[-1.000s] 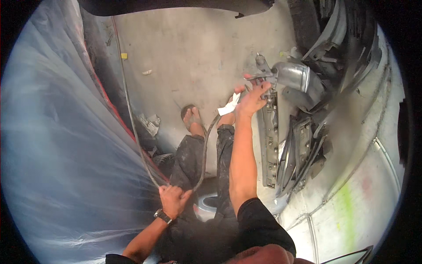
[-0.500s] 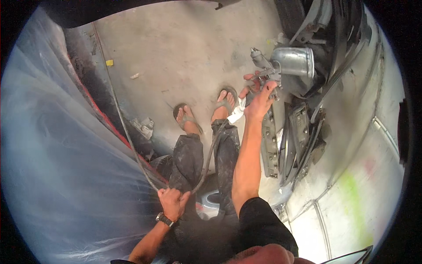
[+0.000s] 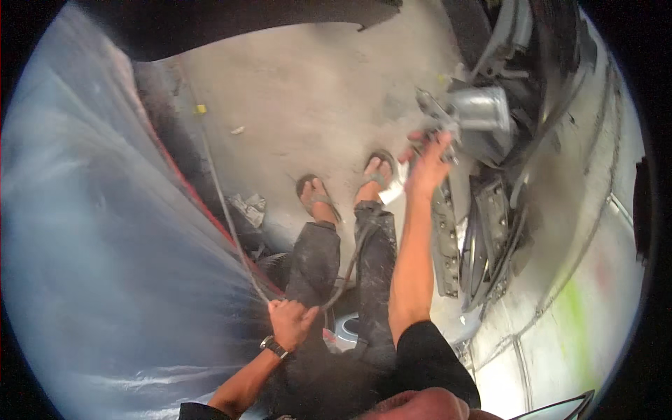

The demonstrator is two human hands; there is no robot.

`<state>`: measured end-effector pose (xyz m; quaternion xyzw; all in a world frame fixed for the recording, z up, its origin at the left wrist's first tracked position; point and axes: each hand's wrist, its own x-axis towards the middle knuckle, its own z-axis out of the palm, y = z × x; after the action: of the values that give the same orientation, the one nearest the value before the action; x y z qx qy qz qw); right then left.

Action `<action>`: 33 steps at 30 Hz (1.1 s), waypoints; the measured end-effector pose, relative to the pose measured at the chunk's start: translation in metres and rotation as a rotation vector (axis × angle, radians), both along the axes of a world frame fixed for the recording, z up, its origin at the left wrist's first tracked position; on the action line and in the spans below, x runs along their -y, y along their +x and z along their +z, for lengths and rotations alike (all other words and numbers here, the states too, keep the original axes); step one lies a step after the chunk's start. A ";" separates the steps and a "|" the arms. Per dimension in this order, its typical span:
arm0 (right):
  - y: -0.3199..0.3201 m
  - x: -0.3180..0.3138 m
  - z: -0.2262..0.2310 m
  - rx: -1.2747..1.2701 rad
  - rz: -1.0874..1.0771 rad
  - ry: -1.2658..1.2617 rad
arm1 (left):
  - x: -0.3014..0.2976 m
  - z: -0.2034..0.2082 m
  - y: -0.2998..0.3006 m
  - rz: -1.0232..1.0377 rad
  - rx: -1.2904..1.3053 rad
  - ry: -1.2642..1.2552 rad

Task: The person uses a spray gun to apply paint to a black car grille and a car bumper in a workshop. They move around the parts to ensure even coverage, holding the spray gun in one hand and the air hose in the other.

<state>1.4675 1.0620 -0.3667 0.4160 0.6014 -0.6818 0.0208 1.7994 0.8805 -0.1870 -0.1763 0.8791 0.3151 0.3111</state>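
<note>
Containers: silver cup (image 3: 481, 109) mounted on the spray gun (image 3: 435, 108), sticking out to picture right; walls look opaque, can't see in, so contents unknown
Pale ring-shaped thing (image 3: 340, 326) low between the trouser legs, mostly covered, can't tell if it's a container

Right hand (image 3: 428, 168): wrapped round the gun's grip, fingers curled at the front, arm reaching well out over the floor (image 3: 301, 91). Gun body and cup sit just beyond the knuckles, cup on the right side of the hand. White wrap (image 3: 393, 190) hangs just below the grip, left of the wrist

Left hand (image 3: 290, 323): closed in a fist on the hose (image 3: 220, 192), near the left knee, watch (image 3: 274, 346) on that wrist. Hose comes down beside the plastic sheet (image 3: 105, 231), passes through the fist, then loops up in front of the legs toward the white wrap

Hard to read: gun and cup motion-blurred, can't tell if the trigger is pulled. Hose end at the wrap unclear, upper hose fades out top left. Dark panel (image 3: 245, 21) cut off by the top edge. Dark parts behind the cup partly hidden by it
</note>
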 end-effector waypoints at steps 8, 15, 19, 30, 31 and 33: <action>0.060 0.047 0.175 -0.254 0.438 0.010 | 0.004 0.004 -0.001 -0.054 0.009 -0.011; 0.042 0.072 0.232 -0.282 0.695 -0.117 | 0.003 0.001 0.003 -0.005 -0.054 -0.021; 0.008 0.029 0.220 -0.257 0.511 0.009 | 0.000 0.005 0.002 -0.002 -0.068 -0.014; -0.074 -0.026 0.205 -0.087 0.361 0.109 | 0.003 0.007 -0.007 -0.060 -0.047 0.023; -0.072 -0.020 0.225 -0.122 0.427 0.047 | 0.004 0.012 -0.008 -0.073 -0.028 0.035; -0.072 -0.017 0.258 -0.196 0.551 -0.065 | 0.007 0.028 -0.021 -0.108 -0.020 0.043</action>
<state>1.3959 1.0794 -0.1090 0.1683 0.6686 -0.7063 0.1607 1.7783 0.8730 -0.1585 -0.1188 0.8833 0.3186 0.3226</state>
